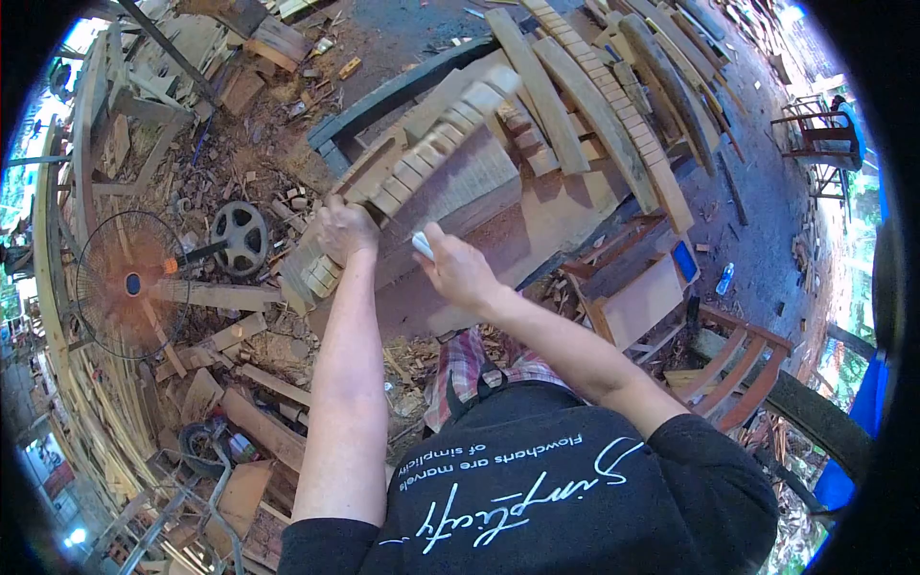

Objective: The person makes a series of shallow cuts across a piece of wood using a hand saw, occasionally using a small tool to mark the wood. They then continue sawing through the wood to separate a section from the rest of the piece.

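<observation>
My left hand (pixel 347 230) is closed around a long wooden piece (pixel 431 149) cut with a row of notches, its far end slightly blurred. That piece slants from lower left to upper right over a thick wooden block (pixel 460 192) on the workbench (pixel 565 206). Just to the right, my right hand (pixel 458 270) is closed on a short white object (pixel 423 245) that sticks out past the fingers toward the wood. Its exact kind is not clear. Both forearms reach forward from my body.
Curved wooden slats (pixel 599 115) lie across the bench's far right side. A fan (pixel 132 285) and a spoked wheel (pixel 240 239) stand at left amid wood scraps. Wooden chair frames (pixel 733 369) are at right, with a plastic bottle (pixel 725 279) on the floor.
</observation>
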`<state>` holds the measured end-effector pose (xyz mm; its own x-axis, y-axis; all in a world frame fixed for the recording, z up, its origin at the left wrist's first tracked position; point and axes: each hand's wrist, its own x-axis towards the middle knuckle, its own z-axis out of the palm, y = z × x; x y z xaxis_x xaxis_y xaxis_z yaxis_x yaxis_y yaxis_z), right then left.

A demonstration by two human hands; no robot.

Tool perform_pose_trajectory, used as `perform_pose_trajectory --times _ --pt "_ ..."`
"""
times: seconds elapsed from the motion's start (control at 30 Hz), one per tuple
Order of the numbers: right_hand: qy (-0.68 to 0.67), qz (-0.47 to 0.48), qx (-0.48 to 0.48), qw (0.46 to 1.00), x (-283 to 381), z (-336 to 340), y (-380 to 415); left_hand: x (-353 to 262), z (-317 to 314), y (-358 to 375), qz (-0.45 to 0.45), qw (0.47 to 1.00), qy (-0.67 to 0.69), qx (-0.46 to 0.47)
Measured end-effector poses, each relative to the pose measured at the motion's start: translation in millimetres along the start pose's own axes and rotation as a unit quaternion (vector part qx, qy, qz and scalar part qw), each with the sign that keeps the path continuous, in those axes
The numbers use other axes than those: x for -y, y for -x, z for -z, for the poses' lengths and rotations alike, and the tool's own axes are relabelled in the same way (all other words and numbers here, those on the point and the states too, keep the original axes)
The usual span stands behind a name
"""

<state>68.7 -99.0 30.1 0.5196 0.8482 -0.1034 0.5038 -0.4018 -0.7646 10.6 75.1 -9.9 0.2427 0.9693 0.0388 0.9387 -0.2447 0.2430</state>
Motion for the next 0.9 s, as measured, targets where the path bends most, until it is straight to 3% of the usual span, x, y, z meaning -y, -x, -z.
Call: perform_pose_trajectory --times 0.17,0.23,0.27,0.33,0.37,0.4,0.43,0.47,0.5,0.53,0.57,0.6,0.63,0.67,0.7,0.77,0.83,0.87,0.9 --pt "-0.006 -0.033 0.023 0.999 17 9 8 3 -13 4 -0.059 0.996 -0.002 -0.062" --pt "0.032 -0.055 0.042 0.997 20 6 5 -3 -3 6 -0.031 1.000 -0.004 0.006" --pt "0.035 -0.042 0.051 0.997 16 2 9 -1 -4 8 -0.043 0.999 0.010 -0.005" --pt "0.000 -0.030 -0.023 0.999 5 -5 10 4 -29 4 0.006 0.996 0.063 0.071" --pt "-0.073 -0.076 0.003 0.994 11 8 6 14 -62 2 0.045 0.987 0.146 0.055" --pt "-0.015 -0.173 0.046 0.984 41 30 -6 8 -71 2 0.025 0.987 0.157 0.001" --pt "0.015 -0.160 0.052 0.986 47 38 -14 15 -90 10 -0.108 0.993 0.026 -0.031" --pt "0.040 -0.133 0.074 0.988 67 55 -21 4 -67 15 -0.111 0.992 0.054 -0.018" --pt "0.028 -0.131 0.090 0.987 71 64 -23 -3 -63 25 -0.063 0.984 0.106 -0.130" --pt "0.027 -0.019 0.079 0.996 74 76 -30 -11 -10 17 0.002 0.968 0.237 -0.083" --pt "0.054 0.059 0.066 0.995 50 77 -37 -19 34 12 -0.041 0.983 0.035 0.173" --pt "0.062 0.101 0.063 0.991 44 78 -39 -16 -18 25 0.087 0.976 0.193 0.051" --pt "0.076 0.128 0.052 0.987 41 85 -39 -18 -75 15 0.058 0.980 0.191 -0.012" --pt "0.076 0.154 0.053 0.984 44 88 -37 -13 -35 18 0.003 0.981 0.185 0.050" --pt "0.054 0.135 0.050 0.988 48 91 -31 -11 0 22 0.010 0.981 0.189 0.032" --pt "0.031 0.119 0.055 0.991 30 92 -31 -3 30 27 -0.049 0.976 0.170 0.129" --pt "0.034 0.073 0.058 0.995 -8 94 -36 4 -7 39 -0.072 0.982 0.164 0.068" --pt "0.053 0.175 -0.047 0.982 -36 84 -33 7 -10 46 -0.052 0.982 0.178 0.026" --pt "0.047 0.183 -0.039 0.981 -31 88 -27 12 -15 50 -0.032 0.981 0.191 -0.016"
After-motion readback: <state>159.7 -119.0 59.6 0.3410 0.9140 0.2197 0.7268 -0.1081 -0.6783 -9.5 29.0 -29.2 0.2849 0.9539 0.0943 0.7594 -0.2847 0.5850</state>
